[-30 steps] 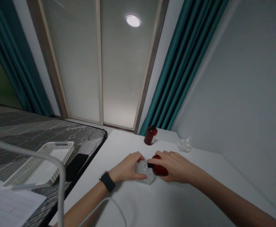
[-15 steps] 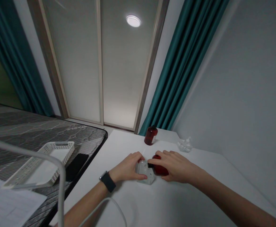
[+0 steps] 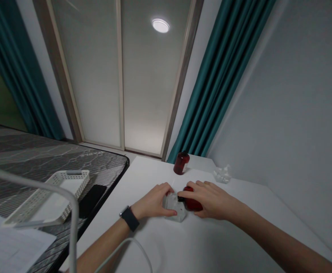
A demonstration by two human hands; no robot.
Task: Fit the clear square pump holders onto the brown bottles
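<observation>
Probably light, the dark red bottle (image 3: 194, 204) lies on its side on the white table (image 3: 225, 235), its black cap against a clear plastic piece (image 3: 173, 207). The right hand (image 3: 211, 201) curves over the bottle's smooth body, likely slippery but the surest place to hold. The left hand (image 3: 151, 203) wraps the clear piece, which looks thin and crushable.

Both hands (image 3: 183, 203) close together — fingers curled.
</observation>
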